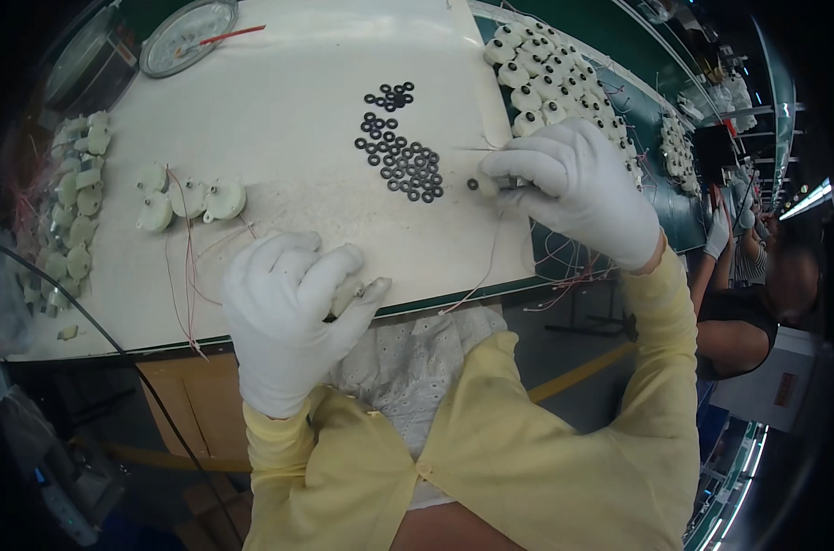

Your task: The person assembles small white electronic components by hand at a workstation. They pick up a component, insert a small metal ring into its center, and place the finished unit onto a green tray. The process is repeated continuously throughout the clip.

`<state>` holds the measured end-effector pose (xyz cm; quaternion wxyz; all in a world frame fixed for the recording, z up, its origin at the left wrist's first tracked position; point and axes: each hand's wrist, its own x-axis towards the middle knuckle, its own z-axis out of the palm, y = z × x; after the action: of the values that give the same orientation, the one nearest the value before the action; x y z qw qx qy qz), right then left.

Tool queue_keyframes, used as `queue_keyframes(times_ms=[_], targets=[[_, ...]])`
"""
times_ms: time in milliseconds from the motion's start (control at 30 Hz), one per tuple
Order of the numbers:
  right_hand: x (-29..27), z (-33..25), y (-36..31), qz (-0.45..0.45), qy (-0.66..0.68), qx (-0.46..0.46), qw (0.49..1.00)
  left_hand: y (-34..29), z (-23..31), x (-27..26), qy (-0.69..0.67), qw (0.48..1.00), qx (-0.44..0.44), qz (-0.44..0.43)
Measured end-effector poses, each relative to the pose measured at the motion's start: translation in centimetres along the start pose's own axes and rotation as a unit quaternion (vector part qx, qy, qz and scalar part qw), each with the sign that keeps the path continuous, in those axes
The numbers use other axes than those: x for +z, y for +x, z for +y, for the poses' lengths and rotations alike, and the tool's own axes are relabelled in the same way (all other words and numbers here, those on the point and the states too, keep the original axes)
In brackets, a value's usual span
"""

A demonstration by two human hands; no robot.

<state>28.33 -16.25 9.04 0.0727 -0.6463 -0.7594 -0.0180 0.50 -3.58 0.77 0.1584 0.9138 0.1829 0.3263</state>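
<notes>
My left hand (279,312), in a white glove, is closed around a small cream motor (346,297) near the table's front edge; fingers hide most of it. Farther right, my gloved right hand (582,184) grips another cream motor (486,185) with a black ring on its shaft. A thin wire hangs below that hand. Loose black rings (403,161) lie scattered on the white tabletop between and beyond my hands. To the left of them, a few cream motors (187,197) sit with red and white wires trailing toward the front edge.
Rows of cream motors with black rings (545,78) cover the green surface at the right. More motors (79,202) are heaped along the left side. A round clear dish (185,41) with a red stick stands far left. A black cable (77,308) crosses the front left corner. Another person (747,312) sits at the right.
</notes>
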Motion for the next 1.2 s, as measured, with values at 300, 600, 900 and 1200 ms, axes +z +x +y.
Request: queue_keyframes(times_ms=[300,600,900,1200], targets=[[0.3,0.1,1.9,-0.050,-0.046,0.005,0.998,0.2,-0.3,-0.3,-0.023,0.999,-0.010,-0.025],[-1.1,0.0,3.0,-0.154,-0.050,0.001,0.987,0.2,-0.3,-0.4,-0.031,0.999,-0.011,-0.040],[-0.7,-0.5,2.9,-0.190,-0.068,0.012,0.979,0.1,-0.2,-0.2,-0.024,0.999,-0.001,-0.028],[1.1,-3.7,-2.1,0.151,0.243,0.233,0.929,0.5,0.4,0.0,0.024,1.000,0.009,-0.012]])
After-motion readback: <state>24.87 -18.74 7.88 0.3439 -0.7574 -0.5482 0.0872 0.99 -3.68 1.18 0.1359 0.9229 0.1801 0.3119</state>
